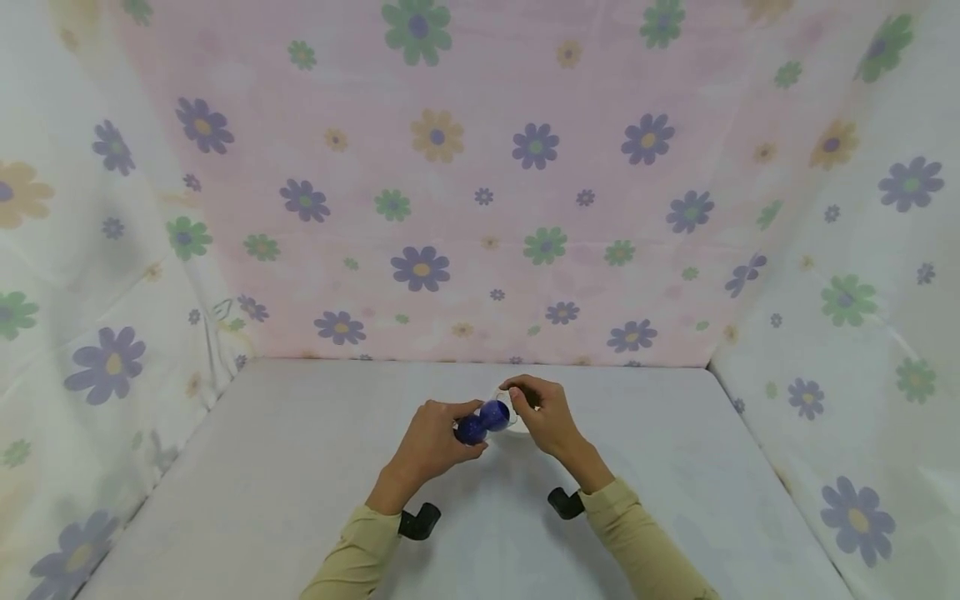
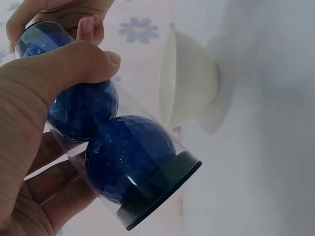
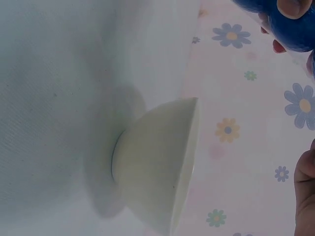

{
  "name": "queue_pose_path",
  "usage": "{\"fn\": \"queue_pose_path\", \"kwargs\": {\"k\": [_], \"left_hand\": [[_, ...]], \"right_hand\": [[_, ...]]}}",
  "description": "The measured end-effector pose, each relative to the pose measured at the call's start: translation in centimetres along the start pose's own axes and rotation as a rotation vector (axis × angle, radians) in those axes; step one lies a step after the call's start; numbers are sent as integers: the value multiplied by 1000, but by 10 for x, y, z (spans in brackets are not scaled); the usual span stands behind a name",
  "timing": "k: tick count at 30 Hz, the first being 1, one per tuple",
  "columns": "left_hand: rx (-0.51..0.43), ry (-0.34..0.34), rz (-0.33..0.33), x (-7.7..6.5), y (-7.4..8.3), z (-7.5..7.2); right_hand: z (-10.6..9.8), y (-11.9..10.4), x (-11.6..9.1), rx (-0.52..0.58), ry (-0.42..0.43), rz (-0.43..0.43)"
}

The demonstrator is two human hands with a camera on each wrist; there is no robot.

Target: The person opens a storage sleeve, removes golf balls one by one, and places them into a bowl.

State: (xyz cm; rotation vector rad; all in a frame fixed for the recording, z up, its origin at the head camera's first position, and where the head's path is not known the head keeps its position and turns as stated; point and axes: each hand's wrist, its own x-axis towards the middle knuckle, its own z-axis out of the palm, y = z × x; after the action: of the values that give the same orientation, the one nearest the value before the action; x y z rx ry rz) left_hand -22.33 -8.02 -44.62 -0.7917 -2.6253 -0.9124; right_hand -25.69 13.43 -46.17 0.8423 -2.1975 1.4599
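A clear tube (image 2: 130,105) holds several blue dimpled balls (image 2: 129,157) in a row, with a dark flat cap (image 2: 165,194) at its near end. My left hand (image 1: 431,442) grips the tube around its middle, thumb over one side and fingers behind. At the far end of the tube, my right hand (image 1: 551,417) pinches the rim with curled fingers; part of that contact is hidden in the head view. Beyond the hands, a white bowl (image 3: 155,157) stands upright on the table, mostly covered by the right hand and the tube in the head view.
The white-covered table (image 1: 300,500) meets a pink flowered cloth wall (image 1: 480,283) at the back. Flowered cloth also hangs along the left and right sides. Black curved pieces (image 1: 420,522) stick out at both wrists.
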Motion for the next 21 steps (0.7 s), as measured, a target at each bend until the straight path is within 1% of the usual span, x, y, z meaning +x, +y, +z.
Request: {"fn": "queue_pose_path", "kwargs": {"k": [3,6,7,13,18,21], "left_hand": [[3,2,-6,-1,-1,3],[1,6,-11,-2,-2,5],[-1,6,-16,-3,-2,5],[-18,5,-28,-6,-2,9],[-10,5,-35,-9,-2,12],[-18,9,-33,-11,-3,14]], "right_hand": [[-6,-16,-2,31,-10,60],[-12,-29,-3,95,-10,105],[-12,-28,-5,116,-6,116],[-11,11,-20,237,38,195],[-17,19,-32,316,77,230],[-25,26,-37,334,100,257]]}}
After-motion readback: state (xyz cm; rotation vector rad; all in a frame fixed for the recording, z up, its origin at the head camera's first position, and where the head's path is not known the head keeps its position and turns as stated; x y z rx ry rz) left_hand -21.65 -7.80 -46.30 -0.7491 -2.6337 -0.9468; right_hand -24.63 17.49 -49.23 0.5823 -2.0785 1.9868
